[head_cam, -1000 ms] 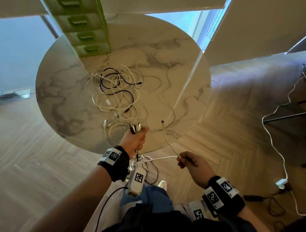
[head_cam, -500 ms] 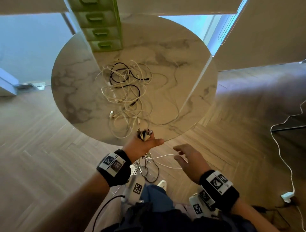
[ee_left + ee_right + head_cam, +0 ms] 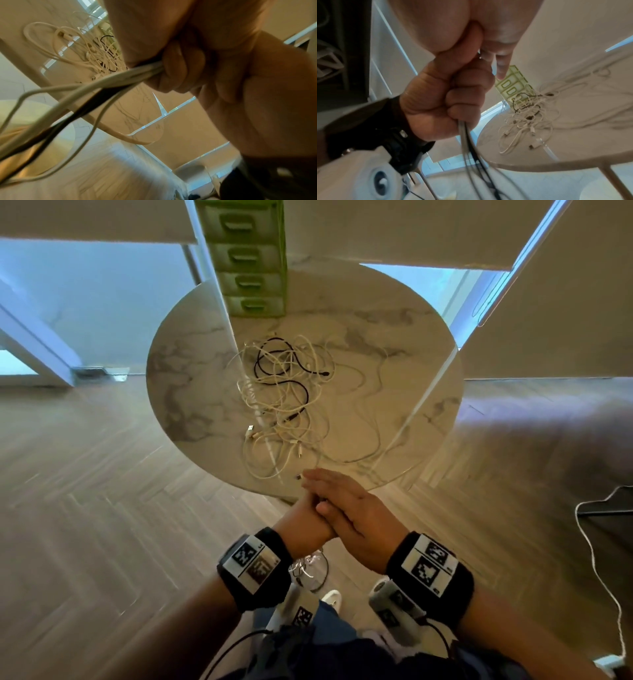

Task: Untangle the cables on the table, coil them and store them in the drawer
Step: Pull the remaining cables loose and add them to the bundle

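Observation:
A tangle of white and black cables (image 3: 284, 398) lies in the middle of the round marble table (image 3: 394, 354); it also shows in the wrist views (image 3: 85, 54) (image 3: 527, 117). A green drawer unit (image 3: 246, 258) stands at the table's far edge, its drawers closed. At the near rim, my left hand (image 3: 305, 522) grips a bundle of white and black cables (image 3: 120, 78) in a fist. Loops of the bundle (image 3: 308, 571) hang below the fist. My right hand (image 3: 342, 501) lies over the left fist with straight fingers (image 3: 502, 67).
A long white cable (image 3: 596, 559) runs over the wooden floor at the right to a white plug (image 3: 609, 662). Tall window panes and white walls stand behind the table. The table's near rim is right under my hands.
My right hand let go of the white cable end it pinched, opened, and moved left onto my left fist. The left hand kept its grip on the bundle.

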`<state>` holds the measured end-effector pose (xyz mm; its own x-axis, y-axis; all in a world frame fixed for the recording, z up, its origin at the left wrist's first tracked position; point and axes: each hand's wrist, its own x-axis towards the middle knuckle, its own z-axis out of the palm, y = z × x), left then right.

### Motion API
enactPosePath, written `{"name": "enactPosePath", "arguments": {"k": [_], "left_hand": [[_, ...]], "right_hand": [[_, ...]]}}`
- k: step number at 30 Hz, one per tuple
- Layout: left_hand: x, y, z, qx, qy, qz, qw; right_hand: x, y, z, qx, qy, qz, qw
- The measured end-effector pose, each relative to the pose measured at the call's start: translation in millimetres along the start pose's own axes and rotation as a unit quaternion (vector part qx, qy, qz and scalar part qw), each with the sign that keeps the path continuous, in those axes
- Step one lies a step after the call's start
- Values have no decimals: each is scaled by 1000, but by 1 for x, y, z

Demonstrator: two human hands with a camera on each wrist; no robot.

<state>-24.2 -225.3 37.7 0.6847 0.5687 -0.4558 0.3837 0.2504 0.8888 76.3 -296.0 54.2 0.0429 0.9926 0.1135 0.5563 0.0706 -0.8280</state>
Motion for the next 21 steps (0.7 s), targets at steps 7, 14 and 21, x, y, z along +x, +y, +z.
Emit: {"name": "enactPosePath", "arguments": {"k": [7,14,21], "left_hand": [[-10,20,-9,-68,-66,96,991],[-5,35,-19,-45,34,202,978],[-11,29,-13,-179,23,140,973]], "right_hand": [[-7,9,-7,343,-98,170,918],[-12,22,10,159,-124,146,968],[-14,13,12,188,-93,101,972]]}}
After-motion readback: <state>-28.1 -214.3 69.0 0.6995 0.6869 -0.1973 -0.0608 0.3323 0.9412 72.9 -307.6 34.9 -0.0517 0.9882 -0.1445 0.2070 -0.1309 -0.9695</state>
